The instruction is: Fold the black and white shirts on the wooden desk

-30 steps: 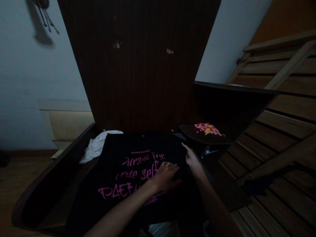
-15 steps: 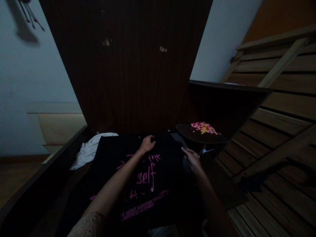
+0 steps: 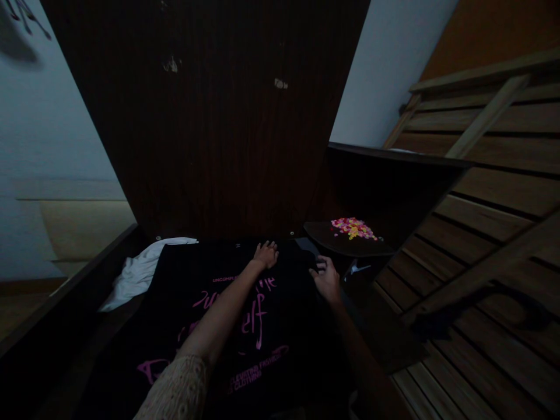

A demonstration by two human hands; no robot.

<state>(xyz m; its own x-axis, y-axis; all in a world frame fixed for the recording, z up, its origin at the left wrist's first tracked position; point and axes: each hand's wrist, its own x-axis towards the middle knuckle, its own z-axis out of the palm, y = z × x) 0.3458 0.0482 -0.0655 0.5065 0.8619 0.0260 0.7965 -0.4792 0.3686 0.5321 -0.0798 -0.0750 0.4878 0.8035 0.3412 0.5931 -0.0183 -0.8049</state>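
A black T-shirt (image 3: 293, 312) with pink lettering lies spread out in front of me, its neckline toward the dark wooden panel. My left hand (image 3: 266, 255) rests flat on its upper part, fingers spread. At the shirt's upper right edge is my right hand (image 3: 327, 280), its thumb and bent fingers apart, with no cloth visible between them. A grey piece of cloth (image 3: 306, 244) shows from beneath the shirt by that hand. White cloth (image 3: 135, 271) lies crumpled along the shirt's left side.
A dark wooden panel (image 3: 205, 146) rises behind the shirt. To the right, a small rounded shelf (image 3: 319, 232) carries a pile of pink, red and yellow pieces (image 3: 353, 227). Wooden slats (image 3: 494, 216) stand farther right. A raised dark board (image 3: 65, 297) borders the left side.
My left hand has flattened and spread its fingers on the shirt. The right thumb and fingers, pinched at the shirt's edge before, have parted. The view has shifted slightly.
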